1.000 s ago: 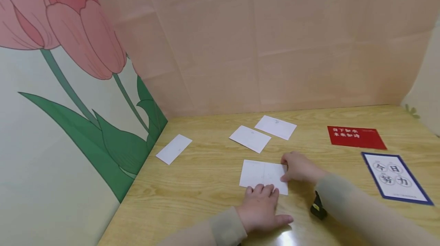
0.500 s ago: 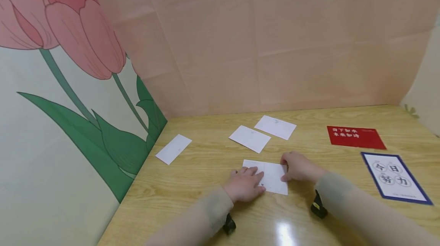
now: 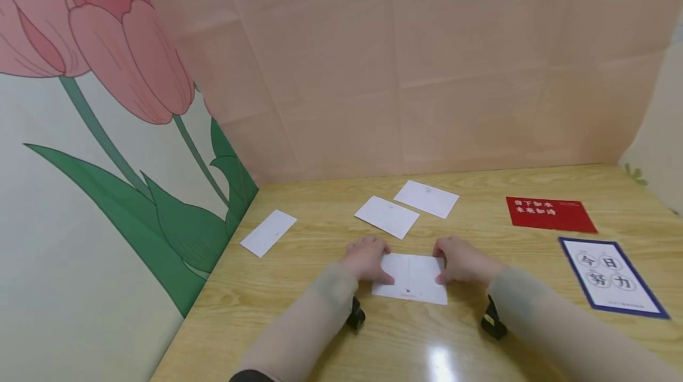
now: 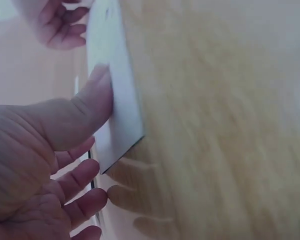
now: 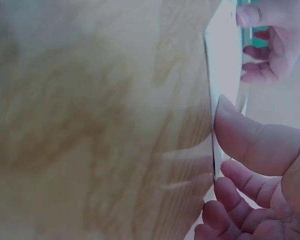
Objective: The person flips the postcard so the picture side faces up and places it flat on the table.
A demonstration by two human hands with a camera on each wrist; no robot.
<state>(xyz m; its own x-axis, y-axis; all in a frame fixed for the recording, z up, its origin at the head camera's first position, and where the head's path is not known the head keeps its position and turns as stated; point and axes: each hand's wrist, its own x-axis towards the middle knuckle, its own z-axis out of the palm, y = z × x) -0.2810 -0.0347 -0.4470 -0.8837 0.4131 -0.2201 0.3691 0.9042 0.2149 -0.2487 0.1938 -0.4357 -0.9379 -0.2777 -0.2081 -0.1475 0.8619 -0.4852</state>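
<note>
A white postcard (image 3: 409, 280) with a thin dividing line and small print lies face-down on the wooden table, between both hands. My left hand (image 3: 366, 260) grips its left end, the thumb (image 4: 92, 97) on the printed side and the fingers at the edge. At the opposite end my right hand (image 3: 462, 260) holds it in the same way, thumb (image 5: 235, 127) on top and fingers curled along the edge. In the left wrist view, the near corner of the card shows just beyond the left fingers.
Behind the hands lie two white cards, one (image 3: 387, 216) nearer and one (image 3: 427, 199) farther back. Another white card (image 3: 268, 233) is at the left. On the right are a red card (image 3: 552, 216) with white characters and a blue-bordered card (image 3: 613, 278). A pink backdrop (image 3: 395, 73) rises behind the table.
My left hand has moved from the card's front edge, across its left part, to its left end and now grips it there. The right hand has stayed at the right end.
</note>
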